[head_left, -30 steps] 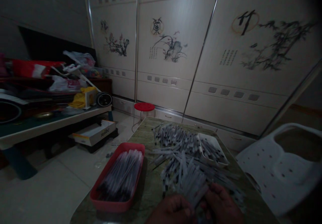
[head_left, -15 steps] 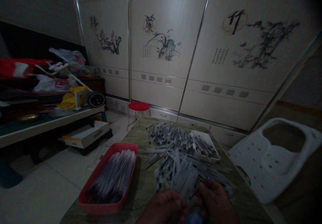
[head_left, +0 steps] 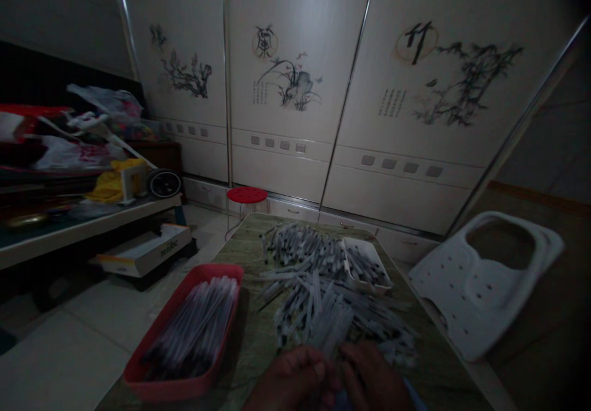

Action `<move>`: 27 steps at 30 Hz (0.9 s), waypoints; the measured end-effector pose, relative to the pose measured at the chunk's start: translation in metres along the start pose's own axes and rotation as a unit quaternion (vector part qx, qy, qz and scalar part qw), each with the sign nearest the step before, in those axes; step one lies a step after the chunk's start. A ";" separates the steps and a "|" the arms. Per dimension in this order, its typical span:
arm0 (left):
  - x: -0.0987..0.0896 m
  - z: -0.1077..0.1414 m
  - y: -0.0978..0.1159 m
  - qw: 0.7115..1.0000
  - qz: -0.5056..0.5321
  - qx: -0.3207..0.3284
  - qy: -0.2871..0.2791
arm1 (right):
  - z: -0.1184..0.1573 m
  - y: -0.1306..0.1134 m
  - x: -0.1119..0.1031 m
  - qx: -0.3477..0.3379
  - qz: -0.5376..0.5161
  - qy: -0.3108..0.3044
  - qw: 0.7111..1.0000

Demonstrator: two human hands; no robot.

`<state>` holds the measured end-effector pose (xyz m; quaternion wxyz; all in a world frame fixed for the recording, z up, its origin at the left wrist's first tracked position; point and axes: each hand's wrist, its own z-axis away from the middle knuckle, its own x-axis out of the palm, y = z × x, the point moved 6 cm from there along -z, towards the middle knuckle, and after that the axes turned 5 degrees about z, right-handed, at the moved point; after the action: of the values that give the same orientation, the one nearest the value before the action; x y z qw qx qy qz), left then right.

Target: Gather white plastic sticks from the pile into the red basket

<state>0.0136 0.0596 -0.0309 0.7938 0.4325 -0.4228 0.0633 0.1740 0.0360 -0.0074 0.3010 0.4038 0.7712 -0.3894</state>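
At the near edge of the table my left hand (head_left: 293,377) is closed, with thumb and fingers pinched together. Close by on its right, my right hand (head_left: 376,377) curls its fingers inward. What either one holds is too dark and hidden to make out. Just beyond them lies a loose pile of thin, pale, pen-like sticks (head_left: 318,312), some with dark ends. To the left, a red plastic basket (head_left: 132,371) holds many clear sticks (head_left: 198,319) with dark tips. A white tray (head_left: 385,287) behind the pile holds more dark-ended sticks (head_left: 364,264).
The green patterned table (head_left: 249,331) carries all of this. A white perforated plastic chair (head_left: 484,288) stands at the right, a red stool (head_left: 247,195) beyond the far end. On the left, a bench (head_left: 138,213) bears bags and a wheeled object, with a shoebox (head_left: 143,254) underneath.
The whole view has shifted a little, so things sit further left. Both hands stay close together at the near edge; the right fingers have curled inward more.
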 end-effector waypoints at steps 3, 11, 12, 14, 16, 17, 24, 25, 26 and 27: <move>-0.007 -0.004 0.001 0.999 -0.033 0.016 0.022 | -0.005 0.013 -0.022 0.104 -0.066 0.035 0.992; -0.009 -0.001 0.001 0.977 -0.206 0.017 0.057 | -0.001 0.046 -0.052 0.412 -0.367 0.067 0.831; -0.009 -0.001 0.001 0.974 -0.219 0.013 0.057 | -0.001 0.046 -0.054 0.415 -0.400 0.089 0.812; -0.008 0.000 0.001 0.970 -0.237 0.003 0.056 | 0.000 0.045 -0.056 0.426 -0.449 0.123 0.776; -0.007 0.000 0.000 0.967 -0.249 -0.002 0.049 | 0.000 0.044 -0.056 0.440 -0.477 0.139 0.748; -0.007 0.000 0.000 0.966 -0.254 -0.002 0.046 | 0.000 0.045 -0.057 0.445 -0.485 0.149 0.738; -0.009 0.001 -0.002 0.967 -0.254 -0.006 0.024 | 0.001 0.059 -0.062 0.444 -0.476 0.187 0.736; -0.010 0.001 -0.003 0.967 -0.253 -0.007 0.022 | 0.002 0.060 -0.063 0.440 -0.476 0.187 0.738; -0.010 0.001 -0.003 0.967 -0.252 -0.008 0.020 | 0.002 0.060 -0.063 0.437 -0.478 0.184 0.739; -0.011 0.001 -0.004 0.967 -0.253 -0.009 0.018 | 0.002 0.059 -0.063 0.434 -0.479 0.181 0.741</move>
<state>0.0082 0.0595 -0.0411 0.7955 0.5166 -0.2862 -0.1355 0.2562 0.0316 0.0192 -0.2784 0.1308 0.6501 -0.6948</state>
